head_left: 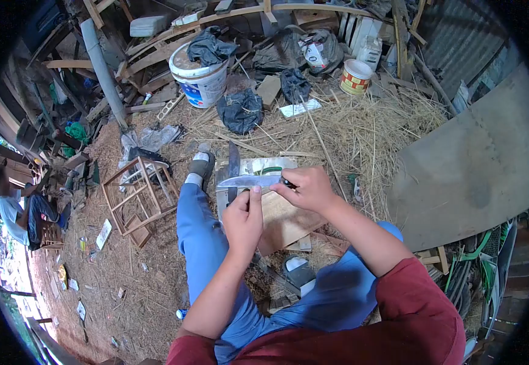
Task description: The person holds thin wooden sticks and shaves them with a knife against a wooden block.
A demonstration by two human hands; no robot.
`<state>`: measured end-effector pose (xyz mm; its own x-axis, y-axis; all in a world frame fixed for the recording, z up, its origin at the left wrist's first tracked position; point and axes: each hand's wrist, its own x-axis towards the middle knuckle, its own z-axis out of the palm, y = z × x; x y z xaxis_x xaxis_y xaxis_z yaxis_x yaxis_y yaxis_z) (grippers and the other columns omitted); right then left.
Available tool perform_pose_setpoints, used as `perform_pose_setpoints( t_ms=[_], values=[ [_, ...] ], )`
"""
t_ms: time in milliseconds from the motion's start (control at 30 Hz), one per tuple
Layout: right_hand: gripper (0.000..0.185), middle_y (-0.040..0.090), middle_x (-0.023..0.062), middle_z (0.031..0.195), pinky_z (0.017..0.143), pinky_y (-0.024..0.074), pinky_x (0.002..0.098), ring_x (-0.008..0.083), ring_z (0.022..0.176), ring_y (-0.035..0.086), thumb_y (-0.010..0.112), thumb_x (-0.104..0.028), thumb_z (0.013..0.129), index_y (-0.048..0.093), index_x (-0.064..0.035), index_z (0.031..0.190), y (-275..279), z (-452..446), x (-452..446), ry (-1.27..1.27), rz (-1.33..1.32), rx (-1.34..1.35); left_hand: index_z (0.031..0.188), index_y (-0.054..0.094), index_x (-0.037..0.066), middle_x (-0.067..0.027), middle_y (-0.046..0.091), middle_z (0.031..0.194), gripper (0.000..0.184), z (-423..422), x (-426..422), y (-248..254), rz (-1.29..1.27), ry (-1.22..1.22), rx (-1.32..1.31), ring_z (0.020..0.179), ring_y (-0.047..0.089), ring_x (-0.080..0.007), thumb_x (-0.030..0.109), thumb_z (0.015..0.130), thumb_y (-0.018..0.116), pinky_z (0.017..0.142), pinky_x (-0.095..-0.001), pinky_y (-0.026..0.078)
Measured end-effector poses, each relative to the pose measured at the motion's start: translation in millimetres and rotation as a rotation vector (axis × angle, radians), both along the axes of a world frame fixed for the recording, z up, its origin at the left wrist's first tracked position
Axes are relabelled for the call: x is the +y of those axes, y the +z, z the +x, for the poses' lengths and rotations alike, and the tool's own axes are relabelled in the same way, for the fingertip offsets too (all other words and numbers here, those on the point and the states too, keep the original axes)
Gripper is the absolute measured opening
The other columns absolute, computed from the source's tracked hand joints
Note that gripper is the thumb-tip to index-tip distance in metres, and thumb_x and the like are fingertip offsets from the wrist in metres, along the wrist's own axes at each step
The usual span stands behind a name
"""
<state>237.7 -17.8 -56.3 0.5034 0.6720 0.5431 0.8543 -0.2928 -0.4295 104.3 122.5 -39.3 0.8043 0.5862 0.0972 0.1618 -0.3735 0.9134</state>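
My right hand (pixel 304 190) is closed around the dark handle of a knife (pixel 249 182), whose pale blade points left across my lap. Just below that blade is my left hand (pixel 243 222), fingers curled and thumb near the knife's lower edge. Something small and dark shows at its fingertips, but I cannot tell what it is. A long dark blade (pixel 233 159) stands out beyond the knife; whether my left hand holds it is hidden. Under both hands lies a brown board (pixel 286 222), with a green curved item (pixel 269 171) on a pale surface behind it.
A wooden frame (pixel 140 201) stands at left on the straw-covered ground. A white bucket (pixel 197 85), a smaller red-and-yellow bucket (pixel 356 77) and black plastic bags (pixel 240 111) are ahead. A large grey sheet (pixel 465 158) leans at right. Another person (pixel 18 210) sits far left.
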Motion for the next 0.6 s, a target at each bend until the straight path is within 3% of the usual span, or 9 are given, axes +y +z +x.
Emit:
perform_pose_setpoints(
  t_ms=[267, 333, 433, 533, 600],
  values=[
    [0.041, 0.058, 0.0107, 0.061, 0.048, 0.0447, 0.0424, 0.0324, 0.054, 0.062, 0.074, -0.039, 0.088, 0.058, -0.0062, 0.071, -7.8, -2.4, 2.6, 0.024, 0.02, 0.042, 0.083, 0.059, -0.003, -0.0075, 0.05, 0.06, 0.04, 1.3, -1.3, -12.7, -0.126, -0.036, -0.181, 0.057, 0.042, -0.0098, 0.031, 0.105, 0.057, 0.052, -0.034, 0.037],
    [0.042, 0.058, 0.0104, 0.061, 0.048, 0.045, 0.0423, 0.0327, 0.054, 0.062, 0.074, -0.04, 0.088, 0.057, -0.006, 0.071, -5.8, -2.1, 1.3, 0.029, -0.029, 0.063, 0.085, 0.056, -0.003, -0.0099, 0.052, 0.061, 0.038, -0.7, -0.3, -7.0, 0.005, -0.052, -0.097, 0.057, 0.046, -0.0145, 0.029, 0.106, 0.053, 0.054, -0.0366, 0.039],
    [0.046, 0.061, 0.0086, 0.062, 0.049, 0.0468, 0.044, 0.0317, 0.055, 0.063, 0.068, -0.049, 0.09, 0.058, -0.0098, 0.07, -4.0, -1.0, 1.4, 0.022, -0.054, 0.058, 0.085, 0.054, -0.002, -0.0134, 0.053, 0.063, 0.036, -2.1, 4.1, -11.8, -0.063, -0.12, -0.079, 0.058, 0.049, -0.02, 0.026, 0.107, 0.051, 0.057, -0.0391, 0.041],
    [0.047, 0.062, 0.0087, 0.062, 0.049, 0.0474, 0.0442, 0.0319, 0.056, 0.064, 0.066, -0.051, 0.091, 0.058, -0.0097, 0.07, -5.9, -1.4, 2.5, 0.033, -0.106, 0.037, 0.085, 0.054, -0.002, -0.0163, 0.054, 0.067, 0.035, -5.0, 7.1, -22.7, -0.181, -0.115, -0.08, 0.059, 0.05, -0.0223, 0.025, 0.107, 0.051, 0.058, -0.0404, 0.042],
    [0.048, 0.062, 0.0086, 0.062, 0.05, 0.0476, 0.0442, 0.032, 0.056, 0.064, 0.066, -0.052, 0.092, 0.058, -0.0097, 0.07, -10.0, -3.0, 4.9, 0.037, -0.116, 0.049, 0.085, 0.054, -0.002, -0.017, 0.054, 0.067, 0.035, -7.1, 9.1, -21.7, -0.124, -0.102, -0.078, 0.059, 0.05, -0.0235, 0.024, 0.107, 0.051, 0.058, -0.0406, 0.042]
  ],
)
